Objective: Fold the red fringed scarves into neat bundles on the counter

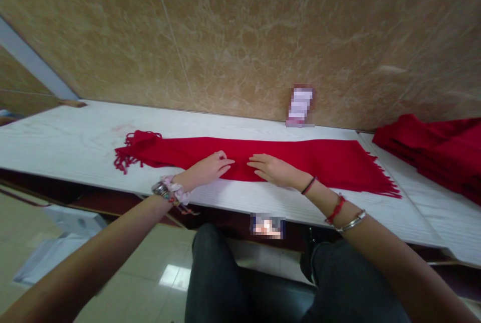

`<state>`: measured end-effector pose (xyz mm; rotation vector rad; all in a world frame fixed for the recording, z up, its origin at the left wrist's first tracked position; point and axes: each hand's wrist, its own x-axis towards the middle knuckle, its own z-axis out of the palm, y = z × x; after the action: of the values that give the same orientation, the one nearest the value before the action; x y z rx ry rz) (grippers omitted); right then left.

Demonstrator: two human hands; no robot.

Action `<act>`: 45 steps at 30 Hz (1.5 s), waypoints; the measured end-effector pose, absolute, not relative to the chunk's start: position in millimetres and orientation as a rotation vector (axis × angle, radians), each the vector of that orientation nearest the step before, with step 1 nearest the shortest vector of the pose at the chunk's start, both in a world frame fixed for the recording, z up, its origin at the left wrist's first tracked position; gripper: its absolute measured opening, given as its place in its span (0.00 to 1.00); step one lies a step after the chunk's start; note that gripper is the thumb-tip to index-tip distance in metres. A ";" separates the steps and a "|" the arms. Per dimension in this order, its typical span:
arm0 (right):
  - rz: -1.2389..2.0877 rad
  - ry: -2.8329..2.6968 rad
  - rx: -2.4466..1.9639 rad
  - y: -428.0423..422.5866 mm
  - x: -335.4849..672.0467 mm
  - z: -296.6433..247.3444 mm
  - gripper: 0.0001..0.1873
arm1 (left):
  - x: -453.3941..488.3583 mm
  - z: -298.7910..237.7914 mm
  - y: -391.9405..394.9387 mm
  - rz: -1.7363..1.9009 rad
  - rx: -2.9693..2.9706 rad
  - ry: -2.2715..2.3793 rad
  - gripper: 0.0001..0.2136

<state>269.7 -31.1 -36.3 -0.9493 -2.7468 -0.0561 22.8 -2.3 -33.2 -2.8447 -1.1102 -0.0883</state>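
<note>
A long red scarf (311, 160) with fringed ends lies stretched across the white table (67, 142). My left hand (210, 168) rests flat on the scarf's middle, fingers stretched out and pointing right. My right hand (272, 169) lies flat on the scarf just beside it, fingers pointing left. The fingertips of the two hands are a small gap apart. Neither hand grips anything. Bracelets and a scrunchie sit on my wrists.
A pile of folded red scarves (436, 155) sits at the table's right end. A small blurred card (299, 106) leans against the marble wall behind the scarf. My knees are below the table's front edge, above a tiled floor.
</note>
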 end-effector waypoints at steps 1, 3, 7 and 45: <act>-0.048 -2.740 -0.996 -26.7 266.8 -36.2 0.23 | 23.9 -36.7 -1.8 -0.089 -2.789 -1.159 0.18; 0.005 -2.749 -1.100 -21.0 262.0 -37.9 0.28 | 24.0 -42.9 -4.3 -0.076 -2.704 -1.221 0.20; 0.135 -2.779 -1.240 -21.7 258.6 -45.1 0.32 | 18.9 -49.3 -12.1 -0.009 -2.664 -1.341 0.22; 0.019 -2.620 -1.428 -40.8 277.9 -54.5 0.28 | 48.7 -33.2 23.8 0.115 -2.802 -1.489 0.27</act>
<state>277.9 -40.8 -54.5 -1.4279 -2.6203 0.0194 48.7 23.8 -33.2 -2.8016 -1.4895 0.1152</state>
